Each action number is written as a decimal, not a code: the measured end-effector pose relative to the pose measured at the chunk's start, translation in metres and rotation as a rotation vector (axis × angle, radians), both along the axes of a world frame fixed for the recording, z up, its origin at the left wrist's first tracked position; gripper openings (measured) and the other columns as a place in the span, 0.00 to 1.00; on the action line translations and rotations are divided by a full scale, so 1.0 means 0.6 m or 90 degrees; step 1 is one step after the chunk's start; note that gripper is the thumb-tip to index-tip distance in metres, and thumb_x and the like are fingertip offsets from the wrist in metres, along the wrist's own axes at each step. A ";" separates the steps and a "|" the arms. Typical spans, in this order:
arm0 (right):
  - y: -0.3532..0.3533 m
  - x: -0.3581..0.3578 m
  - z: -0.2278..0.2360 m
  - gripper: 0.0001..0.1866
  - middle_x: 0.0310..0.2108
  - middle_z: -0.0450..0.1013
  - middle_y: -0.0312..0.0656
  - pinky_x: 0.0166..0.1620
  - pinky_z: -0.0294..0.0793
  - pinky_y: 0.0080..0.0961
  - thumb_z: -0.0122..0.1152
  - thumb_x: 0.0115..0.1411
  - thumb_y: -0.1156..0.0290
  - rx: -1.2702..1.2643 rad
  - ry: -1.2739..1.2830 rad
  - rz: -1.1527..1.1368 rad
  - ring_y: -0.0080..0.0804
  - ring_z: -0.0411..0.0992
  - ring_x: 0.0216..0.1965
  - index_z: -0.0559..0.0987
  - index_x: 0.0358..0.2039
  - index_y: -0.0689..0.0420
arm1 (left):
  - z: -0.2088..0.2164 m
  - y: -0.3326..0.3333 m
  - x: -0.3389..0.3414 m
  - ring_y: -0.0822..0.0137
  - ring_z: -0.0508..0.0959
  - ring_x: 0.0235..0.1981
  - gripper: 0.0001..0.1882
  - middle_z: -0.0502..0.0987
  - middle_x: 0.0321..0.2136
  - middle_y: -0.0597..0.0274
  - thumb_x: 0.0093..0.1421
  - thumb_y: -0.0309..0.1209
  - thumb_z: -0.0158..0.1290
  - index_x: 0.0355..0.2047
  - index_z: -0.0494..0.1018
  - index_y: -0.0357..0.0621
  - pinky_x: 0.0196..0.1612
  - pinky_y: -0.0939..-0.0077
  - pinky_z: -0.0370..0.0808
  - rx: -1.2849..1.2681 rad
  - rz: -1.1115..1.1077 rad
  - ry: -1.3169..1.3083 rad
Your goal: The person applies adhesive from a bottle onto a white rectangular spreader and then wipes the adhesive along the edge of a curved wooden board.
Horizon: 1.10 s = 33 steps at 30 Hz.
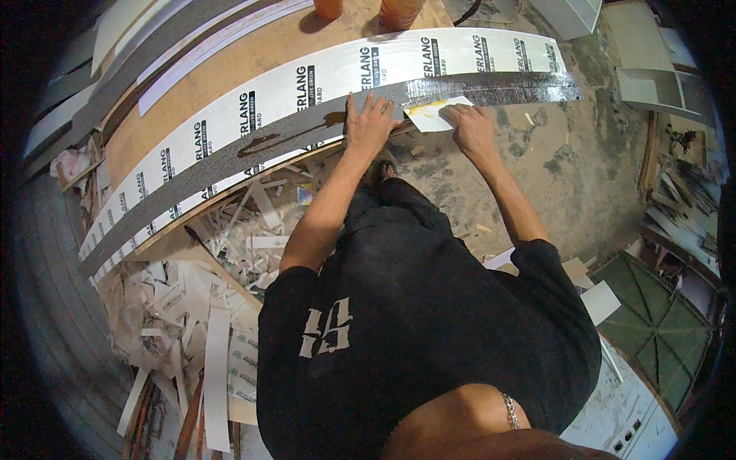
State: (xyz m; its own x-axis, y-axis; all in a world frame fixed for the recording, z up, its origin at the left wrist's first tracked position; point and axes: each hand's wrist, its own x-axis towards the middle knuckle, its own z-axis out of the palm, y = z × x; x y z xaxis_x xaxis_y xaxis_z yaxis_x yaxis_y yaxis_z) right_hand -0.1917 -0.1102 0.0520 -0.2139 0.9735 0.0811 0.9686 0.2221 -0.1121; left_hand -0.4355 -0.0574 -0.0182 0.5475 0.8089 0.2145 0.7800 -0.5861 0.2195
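A long dark grey strip (pixel 192 162) lies across a white board (pixel 222 115) with black print. To the right of my hands, the strip's surface is wet and shiny. Left of them a trail of brown liquid (pixel 261 145), which looks like glue, runs along it. My left hand (pixel 369 124) rests flat on the strip with its fingers spread. Pinched in my right hand (pixel 473 132) is a flat white scraper (pixel 431 118), smeared yellow along its upper edge. That edge touches the strip between my two hands.
Under the board is a wooden tabletop (pixel 126 153). Two orange-brown containers (pixel 328 8) stand at its far side. White offcuts (pixel 172 307) pile up at the lower left. A white open box (pixel 652 90) and a stack of scraps (pixel 682 199) are at the right.
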 end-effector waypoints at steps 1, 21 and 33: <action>-0.010 0.003 -0.002 0.16 0.43 0.79 0.34 0.52 0.70 0.35 0.56 0.53 0.76 0.009 -0.003 0.006 0.33 0.76 0.47 0.82 0.42 0.47 | 0.006 0.000 0.001 0.59 0.71 0.60 0.25 0.76 0.52 0.67 0.58 0.50 0.58 0.52 0.77 0.51 0.66 0.33 0.52 -0.014 -0.004 0.017; 0.021 -0.078 0.003 0.22 0.52 0.77 0.36 0.56 0.68 0.43 0.55 0.54 0.78 0.113 0.002 -0.045 0.36 0.73 0.54 0.78 0.50 0.49 | 0.037 0.027 -0.143 0.55 0.66 0.63 0.41 0.72 0.58 0.59 0.50 0.53 0.64 0.59 0.69 0.44 0.69 0.44 0.52 -0.082 -0.007 -0.005; 0.046 -0.124 -0.054 0.21 0.55 0.75 0.34 0.61 0.64 0.46 0.53 0.60 0.73 0.109 -0.036 -0.073 0.36 0.70 0.59 0.76 0.54 0.47 | 0.004 0.013 -0.181 0.57 0.67 0.62 0.35 0.72 0.58 0.61 0.56 0.55 0.59 0.57 0.73 0.45 0.66 0.46 0.57 -0.010 0.007 -0.028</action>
